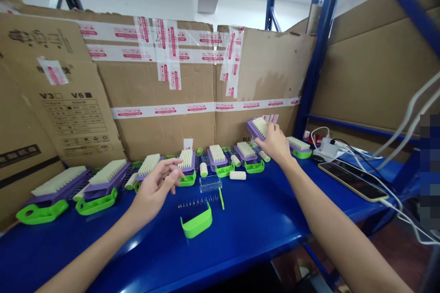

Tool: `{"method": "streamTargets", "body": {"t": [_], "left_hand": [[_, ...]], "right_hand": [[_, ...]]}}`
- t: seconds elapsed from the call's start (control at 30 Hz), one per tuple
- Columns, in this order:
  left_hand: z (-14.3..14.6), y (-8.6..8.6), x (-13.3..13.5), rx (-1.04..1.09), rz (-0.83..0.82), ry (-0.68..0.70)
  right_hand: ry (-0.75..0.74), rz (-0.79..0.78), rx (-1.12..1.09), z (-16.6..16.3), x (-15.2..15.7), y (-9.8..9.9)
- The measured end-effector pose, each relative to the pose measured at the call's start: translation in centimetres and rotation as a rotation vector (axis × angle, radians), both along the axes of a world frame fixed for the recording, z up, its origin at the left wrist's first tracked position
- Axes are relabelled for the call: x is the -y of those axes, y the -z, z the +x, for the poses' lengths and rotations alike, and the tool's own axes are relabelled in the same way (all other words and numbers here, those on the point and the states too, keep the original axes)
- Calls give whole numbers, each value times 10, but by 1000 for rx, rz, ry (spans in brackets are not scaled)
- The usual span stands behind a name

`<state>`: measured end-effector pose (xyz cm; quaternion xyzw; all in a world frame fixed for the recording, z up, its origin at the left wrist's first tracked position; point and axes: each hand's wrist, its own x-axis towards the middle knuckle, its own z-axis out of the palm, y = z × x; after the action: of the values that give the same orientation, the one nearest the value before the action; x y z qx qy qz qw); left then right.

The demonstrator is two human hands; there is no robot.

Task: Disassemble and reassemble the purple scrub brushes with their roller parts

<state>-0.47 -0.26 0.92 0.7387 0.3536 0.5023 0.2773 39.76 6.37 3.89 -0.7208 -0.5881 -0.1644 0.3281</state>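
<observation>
We pinched a brush [257, 128] with right hand [277, 143], beyond the spring [198, 202]; left hand [155, 188] hovered, loosely spread, left of it.

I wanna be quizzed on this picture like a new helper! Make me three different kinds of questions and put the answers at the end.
1. Which hand holds up a purple-backed brush?
2. True or false: the left hand is squeezing the coil spring.
3. Fill in the color: the loose U-shaped green piece lies on a ____ tabletop.

Key
1. The right hand.
2. False. The coil spring lies loose, apart from the left hand.
3. Blue.
</observation>
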Motion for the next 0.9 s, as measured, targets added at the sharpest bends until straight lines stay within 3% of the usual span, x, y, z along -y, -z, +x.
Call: {"method": "streamTargets", "body": {"t": [0.27, 0.9], "left_hand": [[-1, -2, -2, -24, 28, -32], [-5, 4, -5, -121, 35, -78]], "right_hand": [[241, -178, -93, 33, -10, 14], [253, -422, -190, 55, -24, 37]]}}
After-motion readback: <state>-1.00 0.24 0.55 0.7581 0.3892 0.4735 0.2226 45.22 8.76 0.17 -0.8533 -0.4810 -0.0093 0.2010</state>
